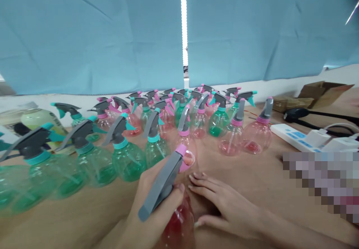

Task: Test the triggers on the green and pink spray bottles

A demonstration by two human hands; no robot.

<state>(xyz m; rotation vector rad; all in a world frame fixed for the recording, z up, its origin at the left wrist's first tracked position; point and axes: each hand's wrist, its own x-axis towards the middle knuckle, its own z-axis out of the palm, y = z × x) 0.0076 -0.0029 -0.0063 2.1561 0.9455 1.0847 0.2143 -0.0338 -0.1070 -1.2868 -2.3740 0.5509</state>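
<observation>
A spray bottle with a clear pink body point(181, 228) and a grey and pink spray head is in front of me at the bottom centre. My left hand point(166, 209) is wrapped round its neck, just under the grey head. Close by on the right, my right hand point(228, 208) has its fingers stretched out over the brown table, and nothing is in it. Whether its thumb touches the pink body I cannot tell. Directly beyond stands another pink spray bottle point(183, 141). To the left is a row of green spray bottles point(129, 163) holding a little liquid.
Several more pink and green spray bottles point(220, 122) crowd the back of the brown table point(246, 181). At the right lie a white power strip point(291, 137) with plugs, black straps and an open cardboard box point(322, 94). A pale jug point(39, 118) stands far left; blue cloth point(112, 36) hangs behind.
</observation>
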